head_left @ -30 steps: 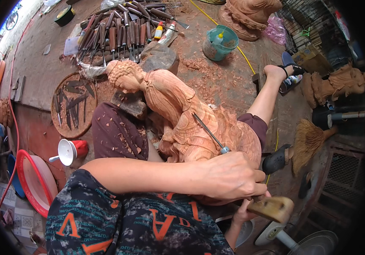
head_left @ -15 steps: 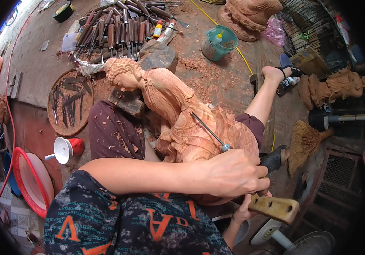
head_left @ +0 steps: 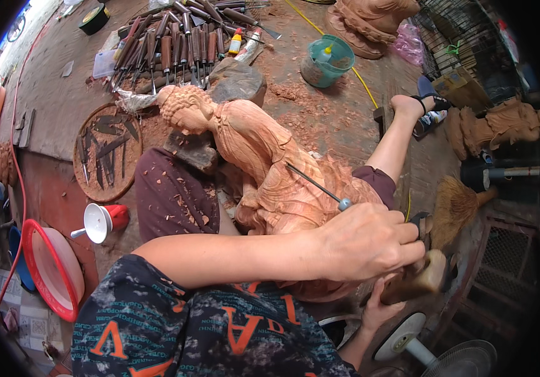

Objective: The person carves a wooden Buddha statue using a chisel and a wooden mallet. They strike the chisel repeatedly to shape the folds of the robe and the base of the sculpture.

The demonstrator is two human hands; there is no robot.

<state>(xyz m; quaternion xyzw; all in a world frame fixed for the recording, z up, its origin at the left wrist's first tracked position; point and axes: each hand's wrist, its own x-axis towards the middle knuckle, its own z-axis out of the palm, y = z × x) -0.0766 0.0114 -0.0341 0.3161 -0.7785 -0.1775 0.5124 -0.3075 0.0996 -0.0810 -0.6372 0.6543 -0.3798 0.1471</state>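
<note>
Across my lap lies a carved wooden statue [head_left: 254, 141] of a robed figure with curled hair, its head toward the upper left. My left hand [head_left: 370, 242] is closed round the handle of a carving chisel [head_left: 319, 186], whose tip rests on the carved folds at the statue's middle. The chisel's handle is mostly hidden by the fingers. Lower right, my right hand [head_left: 380, 309] grips a wooden mallet [head_left: 424, 281], slightly blurred, close beside the left fist. Wood chips speckle my dark trousers [head_left: 172, 195].
Many wooden-handled chisels [head_left: 175, 47] lie heaped at the upper left, near a round tray [head_left: 136, 173] of dark blades. A green bucket [head_left: 310, 72] stands beyond the statue. A broom [head_left: 452, 204] and fan [head_left: 461, 359] are at right; a red-rimmed basin [head_left: 76, 315] is at left.
The mallet has swung up and turned, coming nearer my left fist. My left hand and the chisel's handle end have shifted slightly right and up in the picture.
</note>
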